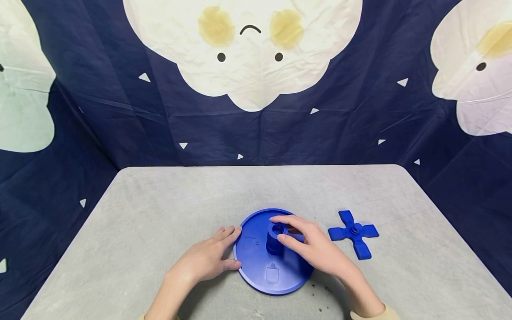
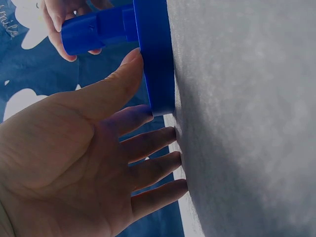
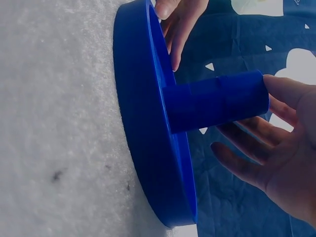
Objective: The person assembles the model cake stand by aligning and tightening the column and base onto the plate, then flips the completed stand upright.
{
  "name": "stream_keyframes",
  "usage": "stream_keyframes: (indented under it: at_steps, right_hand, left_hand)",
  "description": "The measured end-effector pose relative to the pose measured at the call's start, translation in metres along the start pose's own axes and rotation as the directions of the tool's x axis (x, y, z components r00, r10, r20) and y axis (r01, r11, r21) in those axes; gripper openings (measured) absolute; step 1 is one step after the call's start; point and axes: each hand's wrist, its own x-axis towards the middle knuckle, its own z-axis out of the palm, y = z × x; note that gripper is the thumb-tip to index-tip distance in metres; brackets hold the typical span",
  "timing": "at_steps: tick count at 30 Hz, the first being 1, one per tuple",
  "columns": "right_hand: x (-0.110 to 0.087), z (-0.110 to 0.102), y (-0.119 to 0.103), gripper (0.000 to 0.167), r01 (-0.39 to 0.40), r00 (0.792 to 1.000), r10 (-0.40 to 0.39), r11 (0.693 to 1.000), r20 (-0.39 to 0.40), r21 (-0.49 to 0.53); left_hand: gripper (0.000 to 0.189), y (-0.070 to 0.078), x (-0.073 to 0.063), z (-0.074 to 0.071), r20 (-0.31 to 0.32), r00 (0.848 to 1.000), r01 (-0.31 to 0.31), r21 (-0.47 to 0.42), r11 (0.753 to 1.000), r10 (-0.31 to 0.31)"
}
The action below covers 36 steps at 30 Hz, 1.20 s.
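A round blue plate (image 1: 256, 266) with a raised rim lies flat on the table. From its middle a short, hollow blue tube (image 3: 217, 101) stands upright. My right hand (image 1: 318, 249) pinches the tube near its top, thumb on one side and fingers on the other. My left hand (image 1: 208, 258) is at the plate's left rim; its thumb and index fingertip touch the edge, and the other fingers reach straight down to the tabletop (image 2: 247, 98). To the right of my right hand lies a blue cross-shaped piece (image 1: 362, 249) with four flat arms and a small round hub.
The pale grey table (image 1: 160, 200) has rounded far corners. Behind it and at both sides hangs a dark blue cloth (image 1: 240, 133) printed with white clouds and small triangles. A few dark specks (image 1: 328, 289) dot the table near the plate's right front.
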Motion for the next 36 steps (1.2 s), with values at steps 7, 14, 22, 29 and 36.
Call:
stream_keyframes:
  at_steps: [7, 14, 22, 29, 36]
  right_hand:
    - [0.001, 0.008, 0.0, 0.036, -0.036, 0.993, 0.022, 0.992, -0.117, -0.117]
    - [0.002, 0.012, -0.001, 0.043, -0.046, 0.985, 0.012, 0.98, -0.175, -0.195]
    - [0.001, 0.002, 0.0, 0.048, 0.01, 0.999, -0.011, 0.999, -0.045, -0.034]
    - [0.0, -0.003, -0.001, 0.041, -0.004, 0.999, 0.003, 1.0, 0.047, 0.024]
    - [0.001, 0.003, -0.001, 0.038, -0.042, 0.998, 0.041, 0.999, -0.049, -0.032]
  left_hand:
    - [0.084, 0.0, 0.0, 0.0, -0.002, 1.0, 0.003, 0.007, 1.0, -0.003]
    - [0.084, 0.001, 0.0, 0.0, -0.004, 1.0, 0.003, 0.005, 1.0, -0.003]
    - [0.083, 0.001, 0.0, -0.001, -0.001, 1.0, -0.002, -0.003, 1.0, 0.002]
    - [0.083, 0.001, 0.0, -0.001, 0.001, 1.0, 0.004, 0.003, 1.0, -0.004]
    - [0.083, 0.001, 0.0, -0.001, -0.002, 1.0, 0.001, 0.007, 1.0, -0.001]
